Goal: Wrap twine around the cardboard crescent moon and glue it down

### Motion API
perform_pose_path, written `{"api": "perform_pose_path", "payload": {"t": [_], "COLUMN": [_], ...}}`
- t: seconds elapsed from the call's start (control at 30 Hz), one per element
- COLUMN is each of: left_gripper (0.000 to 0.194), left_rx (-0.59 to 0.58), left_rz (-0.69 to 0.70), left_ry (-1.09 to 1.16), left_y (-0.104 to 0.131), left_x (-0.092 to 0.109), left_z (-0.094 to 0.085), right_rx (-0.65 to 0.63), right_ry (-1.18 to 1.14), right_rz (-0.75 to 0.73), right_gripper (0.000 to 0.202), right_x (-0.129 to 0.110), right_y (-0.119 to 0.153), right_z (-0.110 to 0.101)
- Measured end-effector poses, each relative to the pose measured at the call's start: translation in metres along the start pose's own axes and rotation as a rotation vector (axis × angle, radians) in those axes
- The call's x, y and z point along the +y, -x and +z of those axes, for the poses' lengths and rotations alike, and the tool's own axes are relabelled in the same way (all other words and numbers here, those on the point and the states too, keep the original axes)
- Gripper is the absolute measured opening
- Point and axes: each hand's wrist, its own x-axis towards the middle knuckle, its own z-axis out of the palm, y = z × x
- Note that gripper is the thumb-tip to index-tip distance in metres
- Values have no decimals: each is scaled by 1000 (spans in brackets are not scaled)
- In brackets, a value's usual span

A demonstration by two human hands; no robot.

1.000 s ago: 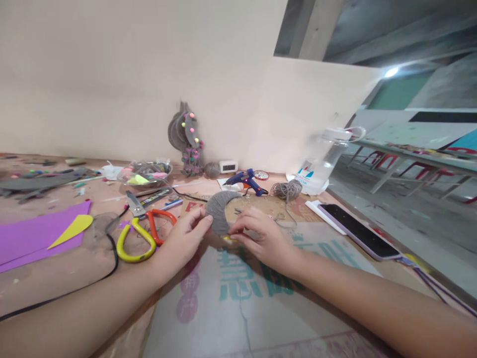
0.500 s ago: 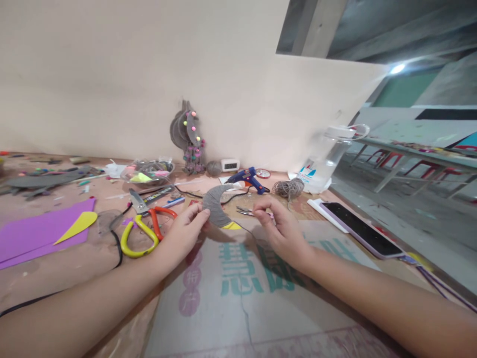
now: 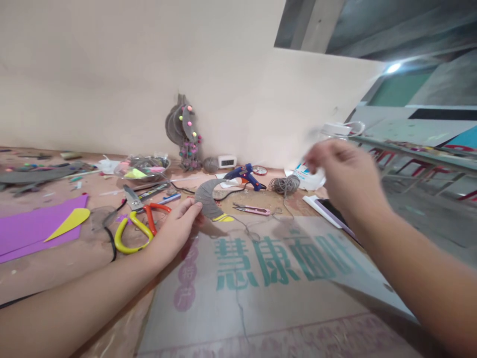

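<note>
My left hand (image 3: 183, 219) is closed on a crescent (image 3: 207, 200) wrapped in grey yarn, gripping its outer left edge. A yellow tip (image 3: 223, 218) shows at the crescent's lower end. From there a loose strand of grey yarn (image 3: 253, 234) trails over the printed sheet (image 3: 201, 328). My right hand (image 3: 346, 171) is raised at the right, in front of the water bottle (image 3: 337, 130), its fingers curled together and blurred. Whatever they may hold cannot be made out. A ball of grey yarn (image 3: 283, 185) lies on the table to its left.
Yellow-and-orange-handled scissors (image 3: 136, 226) lie left of the crescent. Behind are a blue glue gun (image 3: 246, 175), pink thread snips (image 3: 251, 209) and a white digital clock (image 3: 226, 161). A phone (image 3: 335, 214) lies under my right arm. Purple sheets (image 3: 33, 231) lie at the left.
My right hand has moved up and to the right, away from the crescent, uncovering the snips and the strand. My left hand still holds the crescent, slightly further left in view.
</note>
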Motion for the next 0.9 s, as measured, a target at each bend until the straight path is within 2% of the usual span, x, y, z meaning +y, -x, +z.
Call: {"api": "perform_pose_path", "payload": {"t": [0.03,0.07,0.1,0.2,0.3,0.4,0.47,0.53,0.6,0.67,0.7,0.73,0.8,0.87,0.9], "left_gripper": [21,21,21,22,21,21,21,21,22,22,22,23,24,24,25], "left_rx": [3,1,-3,-26,-40,-43,-39,-37,-35,-35,-39,-43,-52,-51,-49], "left_rz": [-3,-3,-2,-7,-12,1,8,-7,-26,-15,0,9,6,-8,-7], "left_ry": [5,5,1,-1,3,-20,-36,-43,-58,-79,-88,-89,-86,-89,-92], "left_y": [0,0,0,2,3,5,5,5,5,5,4,4,4,3,3], "left_x": [-1,-1,-1,1,3,5,5,6,7,7,7,7,6,6,6], "left_z": [0,0,0,1,3,4,4,5,5,4,4,4,4,4,4], "right_rx": [-156,-299,-386,-576,-720,-831,-872,-928,-1042,-1120,-1094,-1011,-769,-586,-550], "right_ry": [32,19,-11,-90,-247,-354,-331,-262,-185,-84,-6,86,268,391,422], "right_rz": [65,114,139,191,287,376,380,351,320,234,170,102,-2,-16,2], "right_gripper": [14,20,28,35,46,56,53,50,54,57,57,54,45,33,29], "right_x": [3,5,8,16,20,23,23,20,13,5,2,1,5,14,20], "right_y": [7,14,23,49,69,76,76,73,70,64,60,55,41,26,19], "right_z": [7,16,25,53,70,74,72,67,61,55,51,47,38,28,24]}}
